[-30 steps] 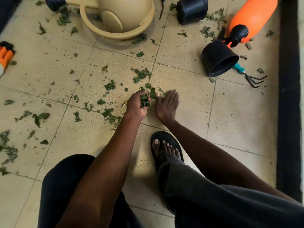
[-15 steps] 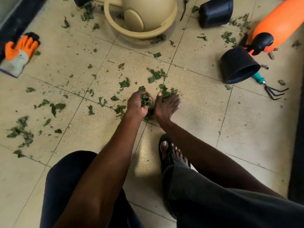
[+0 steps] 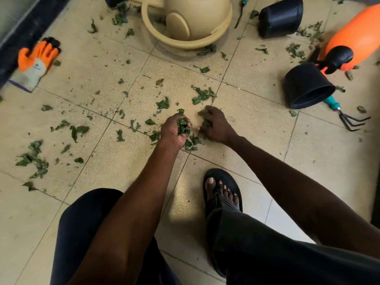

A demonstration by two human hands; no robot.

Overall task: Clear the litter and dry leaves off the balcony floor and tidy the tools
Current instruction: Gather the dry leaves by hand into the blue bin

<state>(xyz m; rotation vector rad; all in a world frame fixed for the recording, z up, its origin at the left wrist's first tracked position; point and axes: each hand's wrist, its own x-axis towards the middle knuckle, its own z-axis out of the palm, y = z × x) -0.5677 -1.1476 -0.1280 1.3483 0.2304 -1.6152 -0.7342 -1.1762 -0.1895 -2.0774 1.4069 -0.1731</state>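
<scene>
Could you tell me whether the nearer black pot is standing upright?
No, the black pot lies tipped on its side on the floor, its open mouth facing the hand rake.

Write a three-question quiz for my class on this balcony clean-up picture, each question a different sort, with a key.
1. True or false: the left hand holds a bunch of leaves.
2. What lies just in front of the nearer black pot? A) hand rake B) broom C) bucket
3. Fill in: the orange glove lies on the ____.

Key: 1 true; 2 A; 3 floor.
</scene>
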